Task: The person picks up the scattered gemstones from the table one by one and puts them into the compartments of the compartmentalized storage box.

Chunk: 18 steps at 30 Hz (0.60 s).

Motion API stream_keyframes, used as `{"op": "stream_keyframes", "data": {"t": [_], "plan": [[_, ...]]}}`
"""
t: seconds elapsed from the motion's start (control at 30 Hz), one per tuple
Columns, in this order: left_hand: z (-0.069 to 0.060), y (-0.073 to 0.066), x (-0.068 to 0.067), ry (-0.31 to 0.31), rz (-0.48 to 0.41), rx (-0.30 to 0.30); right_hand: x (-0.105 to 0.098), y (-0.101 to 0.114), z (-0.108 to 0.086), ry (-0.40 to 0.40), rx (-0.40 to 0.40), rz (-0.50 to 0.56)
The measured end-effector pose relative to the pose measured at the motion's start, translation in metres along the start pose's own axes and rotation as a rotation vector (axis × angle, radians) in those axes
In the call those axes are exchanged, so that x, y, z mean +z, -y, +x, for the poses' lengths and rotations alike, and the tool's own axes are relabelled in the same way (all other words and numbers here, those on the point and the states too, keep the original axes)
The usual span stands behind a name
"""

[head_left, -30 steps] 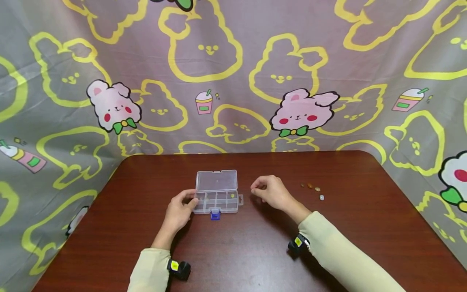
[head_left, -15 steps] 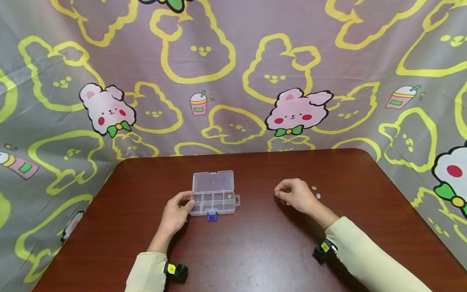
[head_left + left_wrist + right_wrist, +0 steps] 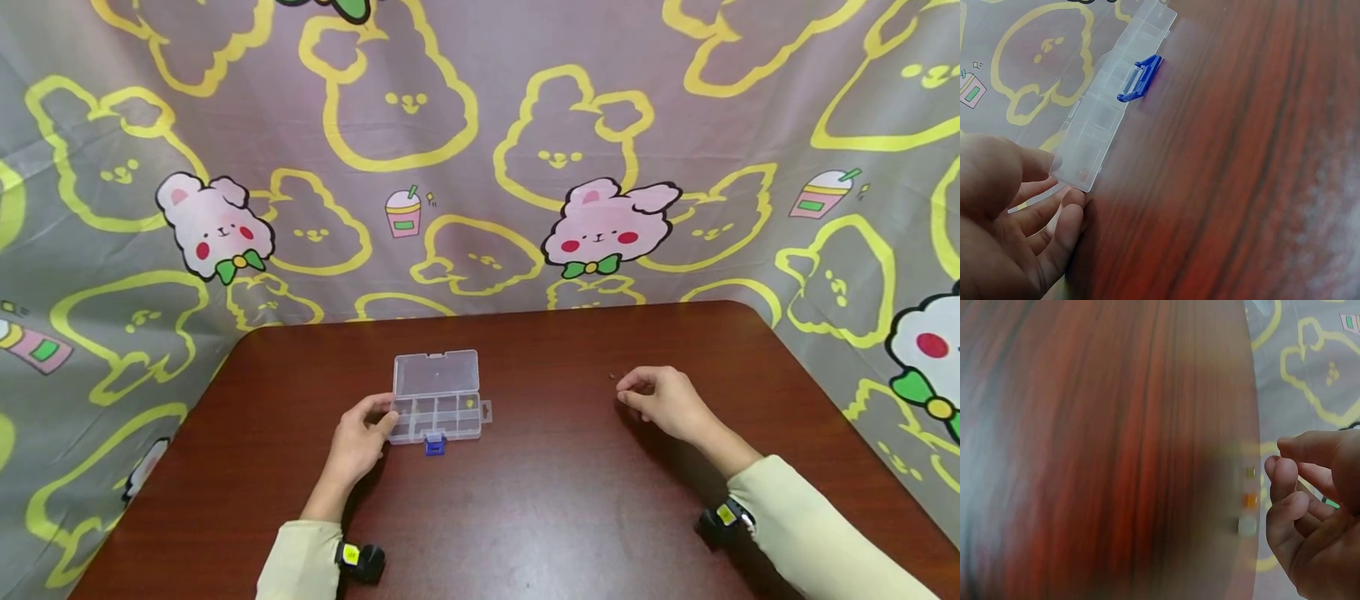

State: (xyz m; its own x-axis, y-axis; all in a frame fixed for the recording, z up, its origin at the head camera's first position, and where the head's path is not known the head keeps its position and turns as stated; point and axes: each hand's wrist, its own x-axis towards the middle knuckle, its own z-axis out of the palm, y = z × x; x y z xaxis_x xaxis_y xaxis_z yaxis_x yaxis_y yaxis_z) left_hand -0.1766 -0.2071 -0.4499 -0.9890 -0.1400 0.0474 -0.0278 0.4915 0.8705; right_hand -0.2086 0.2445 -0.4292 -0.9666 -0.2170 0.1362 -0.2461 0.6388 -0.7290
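A clear plastic compartment box (image 3: 435,439) with a blue latch (image 3: 435,444) lies on the table, its lid (image 3: 437,374) raised at the back. My left hand (image 3: 358,437) grips the box's left end between thumb and fingers. A small yellow piece (image 3: 470,404) sits in a back right compartment. My right hand (image 3: 667,404) is by the small stones, fingers loosely bent and holding nothing. The right wrist view shows a yellowish-green stone (image 3: 1250,472), an orange stone (image 3: 1250,500) and a white stone (image 3: 1247,525). From the head, one tiny stone (image 3: 611,376) shows; the hand hides the others.
The brown wooden table (image 3: 525,517) has rounded far corners. A grey curtain (image 3: 480,192) with yellow rabbit outlines hangs behind it and along both sides. Each wrist bears a small black camera, such as the left camera (image 3: 363,562).
My right hand has moved right, from beside the box to the stones, covering most of them in the head view. The left hand keeps its hold on the box.
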Motion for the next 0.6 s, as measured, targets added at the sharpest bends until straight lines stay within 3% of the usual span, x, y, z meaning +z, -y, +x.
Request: {"op": "stream_keyframes", "data": {"t": [0.6], "plan": [[0.001, 0.0, 0.0, 0.004, -0.003, -0.012, -0.027, -0.026, -0.011, -0.004, 0.036, -0.101]]}}
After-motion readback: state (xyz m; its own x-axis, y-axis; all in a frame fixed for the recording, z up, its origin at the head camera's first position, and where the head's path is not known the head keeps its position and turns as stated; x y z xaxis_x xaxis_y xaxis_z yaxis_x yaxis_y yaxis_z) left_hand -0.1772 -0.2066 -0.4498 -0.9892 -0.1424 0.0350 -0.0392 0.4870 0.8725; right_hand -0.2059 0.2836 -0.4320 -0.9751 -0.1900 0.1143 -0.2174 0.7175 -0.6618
